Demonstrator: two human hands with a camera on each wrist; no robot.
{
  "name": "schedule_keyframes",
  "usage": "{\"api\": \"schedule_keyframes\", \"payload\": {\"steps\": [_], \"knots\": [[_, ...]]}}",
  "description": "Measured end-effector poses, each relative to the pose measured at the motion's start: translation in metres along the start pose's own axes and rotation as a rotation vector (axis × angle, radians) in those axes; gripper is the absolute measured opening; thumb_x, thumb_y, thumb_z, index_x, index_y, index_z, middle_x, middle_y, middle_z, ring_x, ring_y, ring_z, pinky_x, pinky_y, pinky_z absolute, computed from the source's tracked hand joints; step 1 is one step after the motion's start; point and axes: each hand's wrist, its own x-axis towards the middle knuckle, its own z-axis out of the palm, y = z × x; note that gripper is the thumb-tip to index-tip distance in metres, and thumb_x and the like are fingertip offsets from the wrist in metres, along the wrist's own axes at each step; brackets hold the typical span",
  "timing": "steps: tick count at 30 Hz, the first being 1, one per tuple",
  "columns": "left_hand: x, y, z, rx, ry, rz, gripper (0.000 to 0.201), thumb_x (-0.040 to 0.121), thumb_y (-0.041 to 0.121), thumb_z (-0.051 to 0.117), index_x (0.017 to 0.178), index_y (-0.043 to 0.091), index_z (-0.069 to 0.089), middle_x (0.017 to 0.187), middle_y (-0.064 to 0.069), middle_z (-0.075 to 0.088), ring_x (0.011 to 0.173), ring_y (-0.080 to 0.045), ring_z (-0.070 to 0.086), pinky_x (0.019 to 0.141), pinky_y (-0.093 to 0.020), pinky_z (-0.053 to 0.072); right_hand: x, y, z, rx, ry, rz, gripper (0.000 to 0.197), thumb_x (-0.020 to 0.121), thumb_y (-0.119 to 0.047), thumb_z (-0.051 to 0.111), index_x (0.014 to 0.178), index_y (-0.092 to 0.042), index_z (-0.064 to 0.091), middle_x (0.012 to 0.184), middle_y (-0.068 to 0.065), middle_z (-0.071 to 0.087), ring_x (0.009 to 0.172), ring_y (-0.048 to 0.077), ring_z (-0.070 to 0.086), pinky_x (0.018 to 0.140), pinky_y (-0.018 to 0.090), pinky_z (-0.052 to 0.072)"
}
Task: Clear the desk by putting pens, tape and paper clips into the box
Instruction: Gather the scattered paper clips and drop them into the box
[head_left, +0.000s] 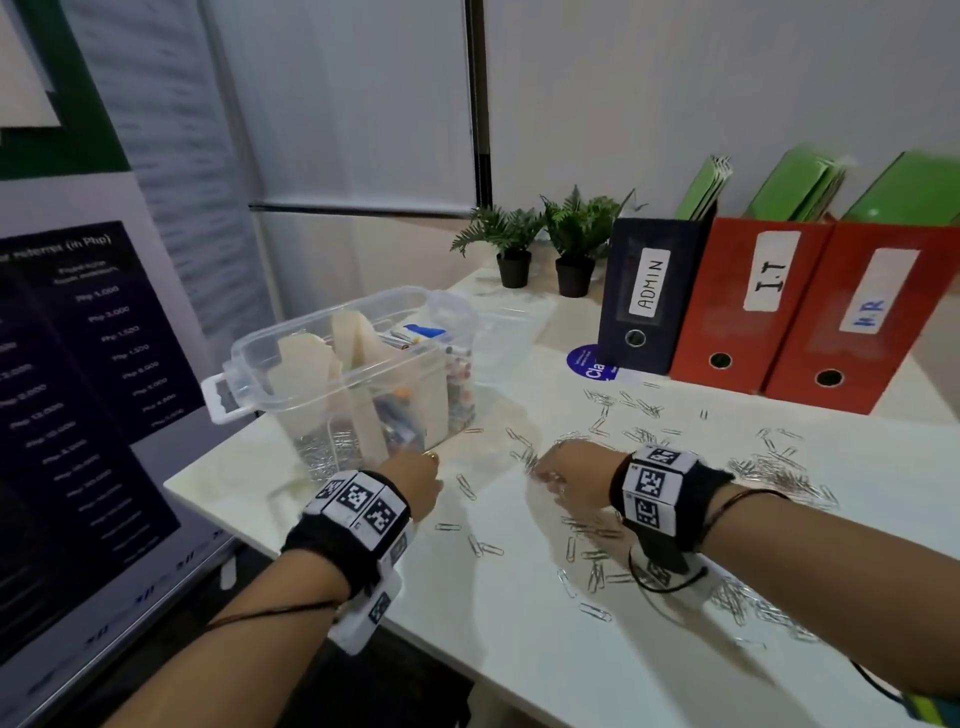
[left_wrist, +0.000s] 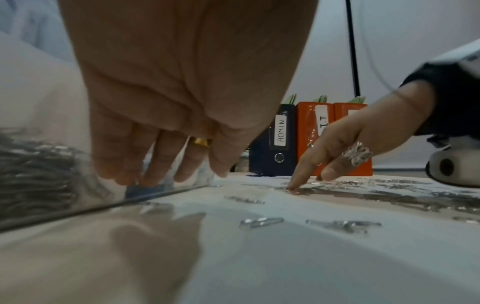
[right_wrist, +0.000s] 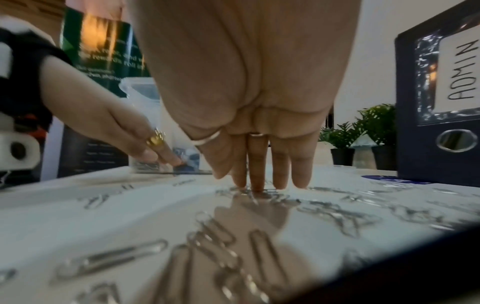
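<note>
A clear plastic box stands at the desk's left end; it holds tape rolls, pens and a layer of paper clips. Many silver paper clips lie scattered over the white desk. My left hand is at the box's near right corner, its straight fingers pointing down against the box wall, holding nothing. My right hand rests on the desk with straight fingertips pressing on a cluster of clips.
Behind the clips stand a dark ADMIN binder and two red binders. Two small potted plants sit at the back, with the box's clear lid beside them. A dark poster stands left of the desk edge.
</note>
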Motion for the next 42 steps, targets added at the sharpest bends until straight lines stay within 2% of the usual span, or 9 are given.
{"api": "schedule_keyframes", "payload": {"steps": [3, 7, 12, 14, 15, 17, 21, 32, 42], "knots": [[-0.006, -0.001, 0.006, 0.025, -0.053, -0.080, 0.043, 0.104, 0.026, 0.022, 0.132, 0.001, 0.044, 0.132, -0.013, 0.051, 0.123, -0.027, 0.050, 0.102, -0.035, 0.040, 0.000, -0.006, -0.009, 0.079, 0.060, -0.053, 0.018, 0.093, -0.010, 0.043, 0.086, -0.012, 0.060, 0.097, 0.006, 0.062, 0.085, 0.021, 0.055, 0.073, 0.027, 0.042], [-0.002, -0.004, 0.014, 0.037, -0.064, -0.103, 0.049, 0.103, 0.032, 0.018, 0.126, 0.001, 0.048, 0.128, -0.014, 0.055, 0.119, -0.028, 0.052, 0.101, -0.034, 0.040, 0.026, -0.013, -0.027, 0.045, 0.107, -0.022, 0.041, 0.098, -0.017, 0.039, 0.137, -0.004, 0.044, 0.141, 0.014, 0.045, 0.131, 0.028, 0.042, 0.106, 0.033, 0.034], [-0.015, 0.005, 0.020, 0.038, -0.107, -0.074, 0.046, 0.103, 0.027, 0.024, 0.138, -0.001, 0.036, 0.146, -0.018, 0.034, 0.136, -0.028, 0.032, 0.112, -0.034, 0.030, 0.079, -0.035, -0.039, -0.007, 0.076, -0.047, 0.040, 0.094, -0.018, 0.048, 0.133, -0.009, 0.051, 0.135, 0.011, 0.053, 0.122, 0.030, 0.053, 0.103, 0.038, 0.043], [-0.019, 0.003, 0.023, -0.017, -0.181, -0.056, 0.053, 0.103, 0.030, 0.022, 0.147, -0.001, 0.018, 0.155, -0.022, 0.007, 0.145, -0.030, 0.009, 0.118, -0.039, 0.018, 0.222, 0.013, 0.028, -0.093, -0.041, -0.051, 0.057, 0.073, -0.038, 0.073, 0.126, -0.040, 0.053, 0.127, -0.004, 0.061, 0.100, 0.028, 0.065, 0.084, 0.046, 0.054], [-0.019, 0.000, 0.027, -0.050, -0.210, -0.046, 0.058, 0.103, 0.033, 0.020, 0.148, -0.001, 0.009, 0.156, -0.021, -0.003, 0.146, -0.029, 0.001, 0.119, -0.040, 0.013, 0.279, 0.037, 0.063, -0.101, -0.133, -0.078, 0.080, 0.043, -0.056, 0.084, 0.116, -0.060, 0.049, 0.119, -0.016, 0.064, 0.082, 0.024, 0.068, 0.070, 0.048, 0.056], [-0.019, -0.008, 0.032, -0.137, -0.220, -0.041, 0.064, 0.102, 0.039, 0.019, 0.148, -0.001, 0.000, 0.156, -0.016, -0.011, 0.147, -0.025, -0.004, 0.120, -0.037, 0.007, 0.319, 0.050, 0.093, -0.007, -0.159, -0.167, 0.107, 0.001, -0.062, 0.082, 0.102, -0.066, 0.049, 0.110, -0.024, 0.065, 0.069, 0.019, 0.066, 0.064, 0.049, 0.054], [-0.017, -0.019, 0.035, -0.228, -0.091, -0.033, 0.066, 0.101, 0.042, 0.024, 0.150, 0.004, 0.002, 0.158, -0.009, -0.006, 0.146, -0.024, 0.010, 0.119, -0.033, 0.012, 0.094, -0.033, -0.019, -0.063, -0.002, -0.208, 0.053, 0.077, -0.019, 0.070, 0.127, -0.015, 0.056, 0.129, 0.004, 0.058, 0.116, 0.024, 0.056, 0.095, 0.029, 0.045], [-0.027, 0.022, 0.036, -0.213, -0.198, 0.224, 0.063, 0.101, 0.042, 0.019, 0.150, 0.008, -0.003, 0.157, -0.002, -0.015, 0.146, -0.022, -0.010, 0.120, -0.039, 0.005, 0.033, 0.020, -0.018, 0.142, 0.022, 0.013, 0.034, 0.096, -0.011, 0.040, 0.126, -0.004, 0.054, 0.139, 0.013, 0.043, 0.133, 0.025, 0.037, 0.106, 0.028, 0.033], [-0.040, 0.068, 0.039, -0.194, -0.248, 0.280, 0.076, 0.100, 0.044, 0.025, 0.145, 0.003, -0.020, 0.151, -0.015, -0.029, 0.142, -0.025, -0.024, 0.118, -0.038, -0.004, 0.012, 0.012, -0.002, 0.198, 0.001, -0.103, 0.043, 0.097, -0.017, 0.043, 0.140, -0.009, 0.039, 0.147, 0.005, 0.039, 0.134, 0.023, 0.038, 0.112, 0.033, 0.031]]}}
